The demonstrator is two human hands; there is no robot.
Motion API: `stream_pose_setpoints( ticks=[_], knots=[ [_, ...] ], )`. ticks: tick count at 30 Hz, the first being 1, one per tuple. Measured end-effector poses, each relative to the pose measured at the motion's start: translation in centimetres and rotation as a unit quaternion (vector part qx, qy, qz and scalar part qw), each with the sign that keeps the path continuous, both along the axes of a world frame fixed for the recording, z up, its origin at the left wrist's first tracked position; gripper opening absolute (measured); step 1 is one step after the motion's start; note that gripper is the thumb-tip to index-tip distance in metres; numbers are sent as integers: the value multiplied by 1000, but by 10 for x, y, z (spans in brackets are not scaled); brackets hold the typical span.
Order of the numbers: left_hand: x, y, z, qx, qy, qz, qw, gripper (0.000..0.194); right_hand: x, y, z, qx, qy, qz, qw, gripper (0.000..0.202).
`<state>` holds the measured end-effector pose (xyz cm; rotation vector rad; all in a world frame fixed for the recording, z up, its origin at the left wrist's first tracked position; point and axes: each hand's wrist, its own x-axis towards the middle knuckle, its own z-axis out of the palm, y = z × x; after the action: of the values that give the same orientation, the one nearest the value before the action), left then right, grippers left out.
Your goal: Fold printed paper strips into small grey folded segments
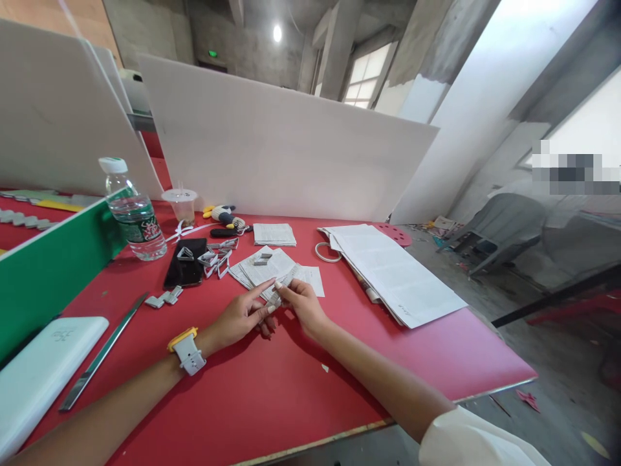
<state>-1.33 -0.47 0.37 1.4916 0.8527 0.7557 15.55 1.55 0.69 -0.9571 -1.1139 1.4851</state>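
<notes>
My left hand (245,315) and my right hand (301,304) meet over the red table, both closed on a small folded strip of printed paper (275,299). Thumbs and forefingers pinch it from either side; its lower part is partly hidden by the fingers. Just beyond it lie loose sheets of printed paper (279,260), with a small folded paper piece (262,259) on top. Several more folded paper pieces (213,260) sit left of the sheets, one of them on a black phone (184,275). Closer to my left wrist is a zigzag paper piece (165,296).
A long metal blade (104,353) and a white power bank (51,369) lie at left, beside a green divider (63,265). A water bottle (138,220) and a lidded cup (182,206) stand behind. To the right rest a large paper stack (398,272) and a tape ring (328,252).
</notes>
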Motion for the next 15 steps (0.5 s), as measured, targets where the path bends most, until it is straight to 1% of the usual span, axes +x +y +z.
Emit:
stream_pose_setpoints(
  ticks=[1,3,5,7,10,13,15],
  knots=[
    [0,-2,2,27,23,4,999,72,0,-1,0,-2,-1,6,1000,34],
    [0,-5,5,104,80,19,991,59,0,0,0,-26,12,4,1000,33],
    [-2,-5,6,207,129,38,969,50,2,2,1,-69,39,7,997,33],
    [-4,-3,5,307,156,56,937,46,2,3,2,-108,59,23,992,32],
    [-8,0,0,420,191,59,885,42,1,1,5,-138,66,52,987,31],
    [-12,0,-1,509,224,55,829,39,0,-2,8,-131,43,74,988,34],
    [-13,-2,0,550,249,64,794,38,-1,-4,8,-111,19,90,990,34]
  ],
)
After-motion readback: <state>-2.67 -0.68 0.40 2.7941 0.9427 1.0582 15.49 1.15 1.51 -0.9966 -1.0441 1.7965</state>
